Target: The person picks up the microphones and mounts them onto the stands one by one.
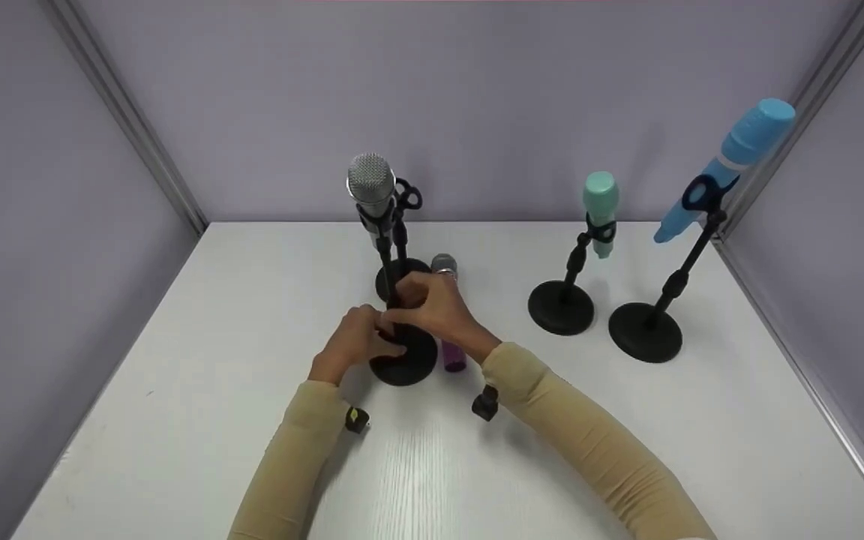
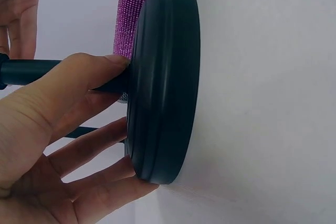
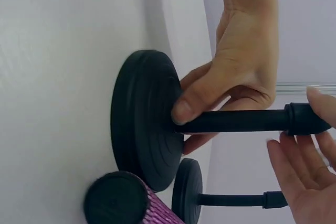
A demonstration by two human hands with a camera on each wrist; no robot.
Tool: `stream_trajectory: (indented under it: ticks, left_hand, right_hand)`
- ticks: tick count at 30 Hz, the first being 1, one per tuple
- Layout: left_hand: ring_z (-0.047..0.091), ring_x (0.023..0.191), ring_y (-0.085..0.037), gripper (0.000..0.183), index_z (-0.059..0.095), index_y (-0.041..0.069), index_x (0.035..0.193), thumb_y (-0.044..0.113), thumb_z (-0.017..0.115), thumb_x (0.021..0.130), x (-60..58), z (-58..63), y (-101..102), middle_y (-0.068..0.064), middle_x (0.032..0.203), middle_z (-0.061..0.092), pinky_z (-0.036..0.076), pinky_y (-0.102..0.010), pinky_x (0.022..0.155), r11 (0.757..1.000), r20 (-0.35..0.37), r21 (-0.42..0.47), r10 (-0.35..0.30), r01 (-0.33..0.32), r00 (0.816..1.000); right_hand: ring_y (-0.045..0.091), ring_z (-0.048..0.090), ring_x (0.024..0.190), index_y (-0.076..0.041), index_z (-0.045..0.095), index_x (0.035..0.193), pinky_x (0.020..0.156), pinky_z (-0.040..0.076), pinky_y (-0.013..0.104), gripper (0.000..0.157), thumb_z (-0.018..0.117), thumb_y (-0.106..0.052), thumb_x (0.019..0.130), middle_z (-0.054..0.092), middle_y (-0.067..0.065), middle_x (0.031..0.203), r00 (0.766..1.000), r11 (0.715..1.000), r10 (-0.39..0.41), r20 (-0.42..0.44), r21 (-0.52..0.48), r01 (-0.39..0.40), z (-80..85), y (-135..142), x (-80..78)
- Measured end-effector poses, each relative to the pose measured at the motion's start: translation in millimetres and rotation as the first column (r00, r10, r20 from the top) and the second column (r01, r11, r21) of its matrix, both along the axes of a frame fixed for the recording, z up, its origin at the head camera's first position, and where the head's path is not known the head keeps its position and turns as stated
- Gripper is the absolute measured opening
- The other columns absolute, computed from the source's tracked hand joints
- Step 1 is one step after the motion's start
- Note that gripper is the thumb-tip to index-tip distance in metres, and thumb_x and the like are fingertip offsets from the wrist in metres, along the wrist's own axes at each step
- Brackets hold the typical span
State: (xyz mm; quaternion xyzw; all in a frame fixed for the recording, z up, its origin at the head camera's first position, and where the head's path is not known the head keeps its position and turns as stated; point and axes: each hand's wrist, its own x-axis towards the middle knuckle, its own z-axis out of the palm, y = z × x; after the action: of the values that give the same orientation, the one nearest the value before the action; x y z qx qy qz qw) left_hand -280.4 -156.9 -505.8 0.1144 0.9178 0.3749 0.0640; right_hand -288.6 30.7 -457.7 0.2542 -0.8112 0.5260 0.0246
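Observation:
A black desk microphone stand [image 1: 411, 363] stands in the middle of the table, with a silver microphone [image 1: 372, 184] in its clip. My left hand [image 1: 357, 341] grips the bottom of its pole; in the left wrist view, thumb and fingers of that hand [image 2: 68, 114] lie around the pole just above the round base [image 2: 168, 82]. Higher up, my right hand [image 1: 436, 307] holds the pole at its collar [image 3: 304, 119], thumb on one side and fingers on the other. Beside the base lies a purple rhinestone microphone [image 1: 453, 358], partly hidden by the right hand.
Close behind stands a second black stand [image 1: 409, 196] with an unfilled clip. To the right are a stand [image 1: 561, 309] with a mint-green microphone [image 1: 601, 196] and another [image 1: 646, 334] with a blue microphone [image 1: 754, 135]. Grey walls border the white table [image 1: 177, 420].

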Motion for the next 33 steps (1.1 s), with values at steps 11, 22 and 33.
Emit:
stream_trajectory:
  ticks: [11,22,33]
  left_hand:
    - [0.072,0.081,-0.017,0.014,0.082,0.007,0.083,0.013,0.091,0.075,-0.9,-2.2,-1,-0.004,0.086,0.079,0.061,-0.036,0.076,1.0,-0.005,0.012,-0.027,0.027,1.0]
    - [0.074,0.084,-0.02,0.015,0.082,0.006,0.085,0.012,0.091,0.075,-1.0,1.7,2,-0.006,0.09,0.08,0.062,-0.039,0.079,0.999,-0.029,-0.013,-0.041,0.041,0.999]
    - [0.07,0.085,-0.017,0.013,0.083,0.009,0.083,0.014,0.092,0.075,-0.7,1.2,1,-0.004,0.089,0.078,0.061,-0.037,0.08,1.0,-0.011,-0.007,-0.025,0.025,1.0]
  right_hand:
    - [0.016,0.073,0.087,-0.006,0.076,0.105,0.082,0.06,0.031,0.027,0.087,-0.015,0.082,0.078,0.011,0.096,0.998,0.997,0.062,0.032,-0.039,-0.061,-3.5,1,-0.6]
    - [0.023,0.074,0.093,-0.004,0.075,0.108,0.089,0.06,0.04,0.026,0.082,-0.012,0.084,0.078,0.013,0.1,0.99,0.99,0.133,0.045,0.031,-0.134,7.1,7,-3.3]
    - [0.018,0.074,0.082,-0.003,0.076,0.097,0.078,0.061,0.029,0.024,0.088,-0.017,0.082,0.079,0.011,0.091,0.988,0.981,0.146,-0.053,0.136,-0.137,22.1,8,-6.3]
